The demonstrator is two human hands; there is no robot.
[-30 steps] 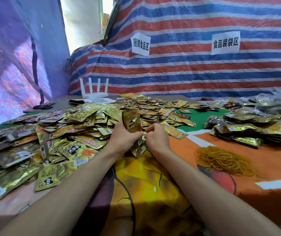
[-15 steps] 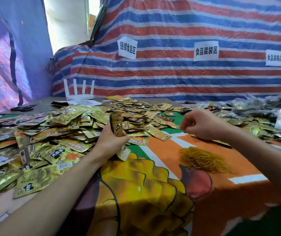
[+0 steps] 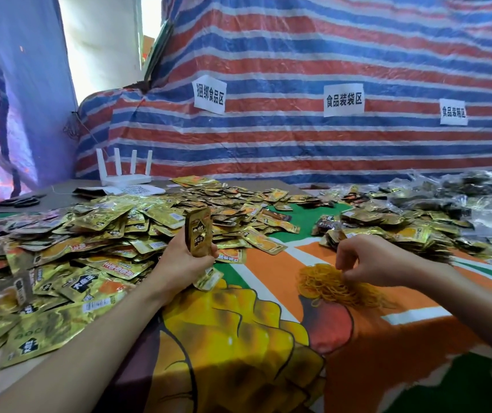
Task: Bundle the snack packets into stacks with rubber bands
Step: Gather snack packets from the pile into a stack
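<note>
Striped tarp (image 3: 298, 150): is hanging as a backdrop far behind the rubber bands (image 3: 337, 286), carrying white paper signs (image 3: 343, 99).
Tablecloth (image 3: 387, 338): is lying under the rubber bands, showing orange, green and yellow print.
Loose packets (image 3: 90, 248): are sprawling in a wide gold heap to the left of the rubber bands and behind them.
Second packet pile (image 3: 387, 231): is sitting just behind and right of the rubber bands.
Rubber bands: are lying in a loose yellow tangle on the orange part of the cloth.
Left hand (image 3: 179, 263): is hovering left of the rubber bands, well apart from them, fingers wrapping round the lower half of a packet stack (image 3: 198, 231).
Right hand (image 3: 369, 260): is reaching down onto the rubber bands, curled fingertips pinching at the top strands.
Router (image 3: 125, 174): is standing far behind and left of the rubber bands, four antennas pointing up.
Packet stack: is standing upright in the left hand, left of the rubber bands.
</note>
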